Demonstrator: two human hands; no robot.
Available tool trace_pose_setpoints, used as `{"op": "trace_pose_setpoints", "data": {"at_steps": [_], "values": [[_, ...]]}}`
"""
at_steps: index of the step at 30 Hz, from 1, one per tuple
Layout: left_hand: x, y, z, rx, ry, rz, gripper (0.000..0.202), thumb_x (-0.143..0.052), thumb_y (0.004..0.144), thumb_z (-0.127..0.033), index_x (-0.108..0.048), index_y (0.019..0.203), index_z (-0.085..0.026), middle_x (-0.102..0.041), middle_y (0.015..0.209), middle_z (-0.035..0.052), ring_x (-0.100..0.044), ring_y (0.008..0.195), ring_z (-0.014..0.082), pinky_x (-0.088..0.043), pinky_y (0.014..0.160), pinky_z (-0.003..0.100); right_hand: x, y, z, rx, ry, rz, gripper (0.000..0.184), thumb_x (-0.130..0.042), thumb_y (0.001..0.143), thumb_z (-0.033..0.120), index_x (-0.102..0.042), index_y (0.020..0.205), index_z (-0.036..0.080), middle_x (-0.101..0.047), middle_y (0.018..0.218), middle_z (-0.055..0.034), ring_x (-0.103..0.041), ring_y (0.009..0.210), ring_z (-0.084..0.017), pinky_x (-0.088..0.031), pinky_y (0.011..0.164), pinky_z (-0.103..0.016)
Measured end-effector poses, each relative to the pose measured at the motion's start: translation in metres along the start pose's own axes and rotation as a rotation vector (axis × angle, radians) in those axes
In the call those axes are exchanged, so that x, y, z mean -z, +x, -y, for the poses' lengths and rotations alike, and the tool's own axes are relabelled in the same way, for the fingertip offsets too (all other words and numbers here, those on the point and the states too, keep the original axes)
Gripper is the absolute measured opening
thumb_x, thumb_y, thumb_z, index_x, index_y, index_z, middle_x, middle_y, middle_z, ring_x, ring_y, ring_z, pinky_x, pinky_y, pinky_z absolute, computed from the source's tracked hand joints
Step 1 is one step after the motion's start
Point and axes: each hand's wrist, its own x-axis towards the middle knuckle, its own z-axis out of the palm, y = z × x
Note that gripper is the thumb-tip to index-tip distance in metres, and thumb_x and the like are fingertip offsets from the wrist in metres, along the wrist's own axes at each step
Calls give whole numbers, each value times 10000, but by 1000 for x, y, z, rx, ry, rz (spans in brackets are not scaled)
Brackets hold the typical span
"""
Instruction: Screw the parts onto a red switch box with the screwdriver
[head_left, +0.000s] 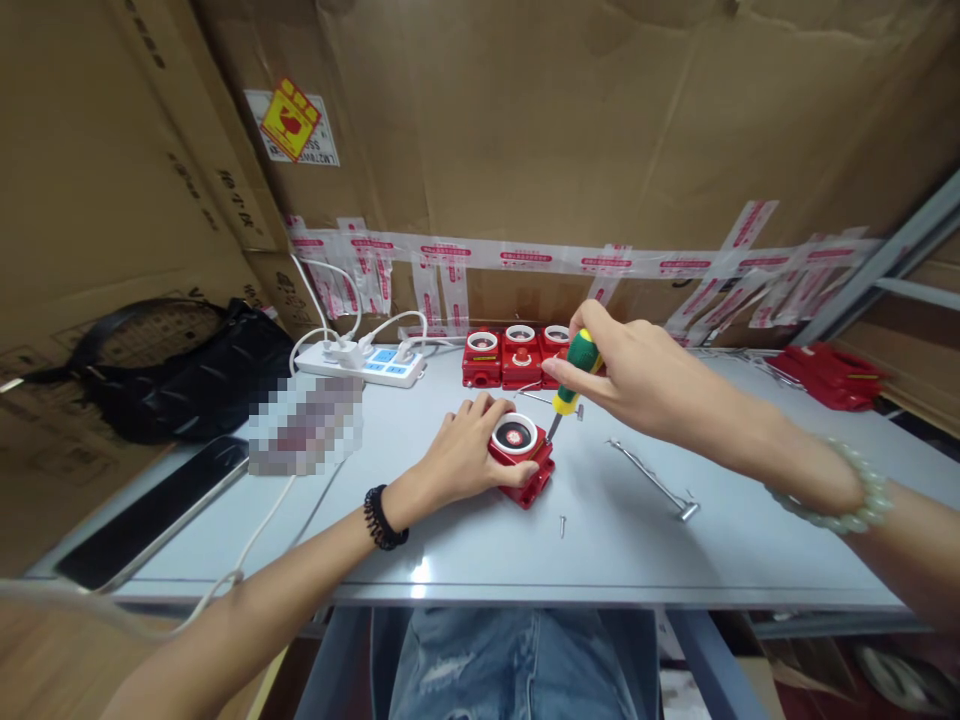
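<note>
My left hand [472,450] grips a red box-shaped housing [534,488] with a white ring and black centre on top, holding it against the table. My right hand [619,365] is closed round the green and yellow handle of a screwdriver [568,385]. The screwdriver slants down, its tip at the right corner of the housing; whether it sits on a screw head is too small to tell. A loose screw [562,526] lies in front of the housing. To the right rests a thin metal rod with a short crosspiece [654,482].
Several similar red housings [481,368] stand in a row behind my hands. More red parts [829,375] lie at the far right. A white power strip [375,362], a black bag [187,370] and a phone [150,515] occupy the left. Cardboard [525,130] walls the back.
</note>
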Motion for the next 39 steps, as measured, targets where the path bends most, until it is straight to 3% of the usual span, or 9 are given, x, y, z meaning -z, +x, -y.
{"op": "trace_pose_setpoints", "data": {"at_steps": [4,9,16,21,32,35,39], "values": [[0,0,0,1,3,4,565,-658,709,-554,-493,1136,-224,-521,1100,77,-522,1007,305,-448,840,466,-2,1,-4,20,32,-7,148,-482,839,322,-408,917,220,-542,597,26,-437,508,-139,-269,497,-274],[-1,0,1,-4,2,8,573,-646,718,-569,-487,1148,-225,-515,1115,77,-527,1011,307,-445,856,478,0,0,-5,57,82,-4,230,-508,782,268,-411,982,209,-565,653,23,-468,544,-135,-310,517,-262],[-1,0,1,5,6,10,588,-647,719,-574,-481,1162,-224,-512,1115,79,-533,1014,309,-443,861,483,-4,3,-3,-13,-37,-42,277,-501,845,417,-438,989,190,-534,624,8,-439,523,-144,-279,503,-268],[-1,0,2,3,-10,16,579,-641,719,-572,-481,1158,-229,-513,1115,79,-534,1007,309,-444,851,484,-3,1,-3,32,59,-23,207,-492,832,300,-438,1002,196,-528,618,27,-416,511,-126,-288,514,-269],[0,0,1,5,-24,3,558,-660,710,-544,-500,1144,-232,-514,1106,76,-524,1009,298,-443,859,466,16,-9,-9,37,168,-199,159,-558,778,278,-435,871,239,-561,645,32,-457,542,-124,-333,504,-267],[1,0,0,11,-19,11,560,-650,717,-554,-499,1143,-224,-510,1107,80,-525,1007,304,-447,846,466,12,-18,-14,-6,208,-143,141,-569,778,294,-449,833,241,-545,621,45,-438,526,-115,-330,488,-254],[1,0,-1,12,-8,8,535,-649,712,-559,-503,1112,-235,-515,1094,73,-525,997,300,-450,825,452,-9,-28,-23,-54,280,-14,127,-554,792,323,-475,817,227,-522,603,50,-421,529,-109,-314,499,-246]]}}
